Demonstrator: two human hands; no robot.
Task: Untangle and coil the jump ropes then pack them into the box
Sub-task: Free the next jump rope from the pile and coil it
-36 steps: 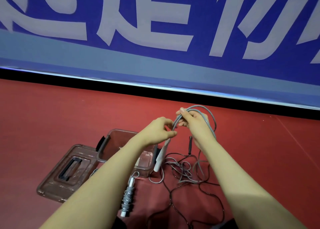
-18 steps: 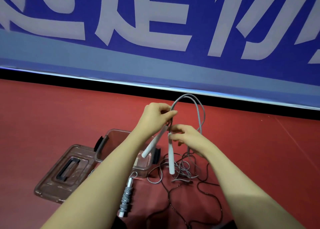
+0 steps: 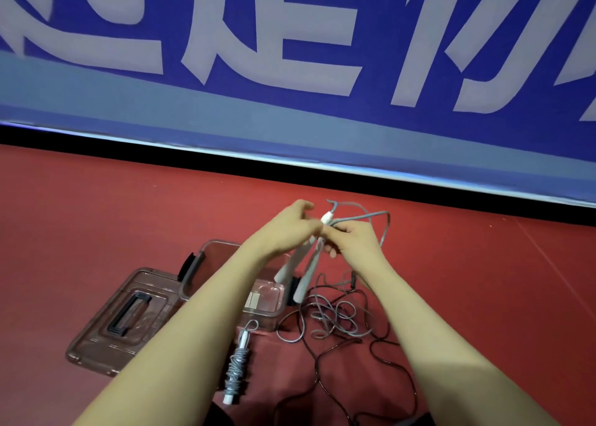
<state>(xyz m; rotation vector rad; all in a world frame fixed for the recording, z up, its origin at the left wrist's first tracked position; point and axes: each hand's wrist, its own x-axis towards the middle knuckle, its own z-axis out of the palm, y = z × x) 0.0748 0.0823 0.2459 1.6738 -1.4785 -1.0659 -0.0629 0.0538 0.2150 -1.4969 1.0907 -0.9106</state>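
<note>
Step in hand, as judged: gathering grey jump rope [image 3: 361,217] for coiling, both white handles [image 3: 301,269] brought together, hanging down. Left hand [image 3: 290,229] and right hand [image 3: 353,243] both pinching rope and handle tops, raised above floor. Next: winding slack from tangled pile [image 3: 335,322] around handles. One coiled rope [image 3: 237,367] on floor beside open box [image 3: 222,248]; lid [image 3: 129,316] alongside.
</note>
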